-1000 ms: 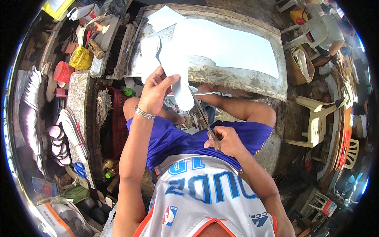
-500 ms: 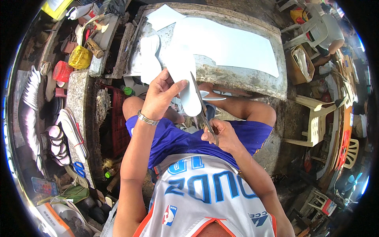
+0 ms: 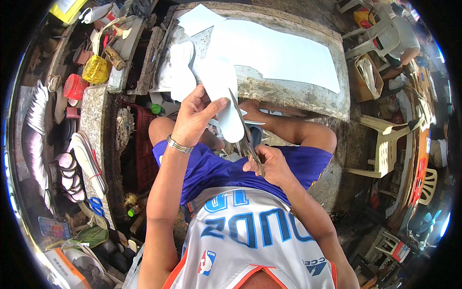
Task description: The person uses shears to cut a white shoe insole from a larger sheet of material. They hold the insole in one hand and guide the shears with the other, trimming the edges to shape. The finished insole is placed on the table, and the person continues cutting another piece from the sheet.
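My left hand (image 3: 195, 113) pinches a white sole-shaped piece (image 3: 219, 77), thumb on top, holding it out over my lap at the near edge of the low table (image 3: 298, 100). In my right hand (image 3: 270, 164) is a pair of scissors (image 3: 243, 126), its blades lying along the right edge of the piece. A thin offcut sticks out just right of the blades. Another white sole shape (image 3: 182, 72) lies on the table to the left. Beyond the held piece, a large white sheet (image 3: 288, 53) with a curved cut edge covers much of the table top.
On the left bench lie a banded bundle of soles (image 3: 89, 161) and blue-handled scissors (image 3: 96, 206). A red crate (image 3: 143, 149) stands beside my left leg. To the right are a beige plastic chair (image 3: 382, 149) and a cardboard box (image 3: 366, 82). A phone (image 3: 54, 227) lies at lower left.
The scissor blades have swung slightly left against the sole piece's edge. The offcut beside them has shifted left and shows less. My left hand keeps its hold, nearly still.
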A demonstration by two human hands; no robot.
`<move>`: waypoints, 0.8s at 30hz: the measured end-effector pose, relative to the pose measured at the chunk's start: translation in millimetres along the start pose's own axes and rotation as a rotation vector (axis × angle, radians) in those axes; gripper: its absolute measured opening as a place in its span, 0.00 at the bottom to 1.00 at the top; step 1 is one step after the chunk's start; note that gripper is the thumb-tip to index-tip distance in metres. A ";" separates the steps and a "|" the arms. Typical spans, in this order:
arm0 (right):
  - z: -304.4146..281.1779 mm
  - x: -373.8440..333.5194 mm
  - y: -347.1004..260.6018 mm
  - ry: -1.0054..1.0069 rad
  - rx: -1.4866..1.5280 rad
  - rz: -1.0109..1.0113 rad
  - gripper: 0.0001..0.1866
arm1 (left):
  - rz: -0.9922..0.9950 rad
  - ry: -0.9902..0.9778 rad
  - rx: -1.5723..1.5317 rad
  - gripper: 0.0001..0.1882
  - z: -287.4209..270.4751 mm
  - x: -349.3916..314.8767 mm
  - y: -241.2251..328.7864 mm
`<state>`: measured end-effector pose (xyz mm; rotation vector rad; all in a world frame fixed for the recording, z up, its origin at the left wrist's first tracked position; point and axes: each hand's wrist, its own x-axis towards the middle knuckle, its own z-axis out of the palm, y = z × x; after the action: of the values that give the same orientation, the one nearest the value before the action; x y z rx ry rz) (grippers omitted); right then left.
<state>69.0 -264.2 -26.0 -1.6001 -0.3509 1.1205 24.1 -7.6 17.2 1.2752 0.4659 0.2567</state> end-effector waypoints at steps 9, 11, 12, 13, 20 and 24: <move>9.1 -0.8 -0.4 0.015 0.049 0.010 0.25 | -0.004 0.023 -0.024 0.20 3.7 -1.7 -2.8; 9.2 -0.4 -0.7 0.015 0.022 0.006 0.25 | -0.001 0.031 -0.050 0.19 5.6 -2.4 -3.6; 8.8 -0.2 -0.8 0.012 0.021 0.032 0.24 | 0.011 0.030 -0.063 0.19 5.9 -2.4 -3.7; 7.7 -0.8 -0.9 0.006 0.006 0.005 0.25 | -0.019 0.051 -0.105 0.18 4.8 -0.4 -3.0; 3.9 0.2 5.7 -0.061 0.064 0.032 0.29 | -0.041 0.125 -0.201 0.17 -6.0 7.9 -3.7; 4.2 7.3 8.7 -0.103 0.069 0.013 0.30 | -0.029 0.159 -0.221 0.17 -1.3 3.4 -10.6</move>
<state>66.6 -259.7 -36.9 -1.4898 -0.3664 1.2147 25.7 -8.1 6.2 1.0358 0.5753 0.3763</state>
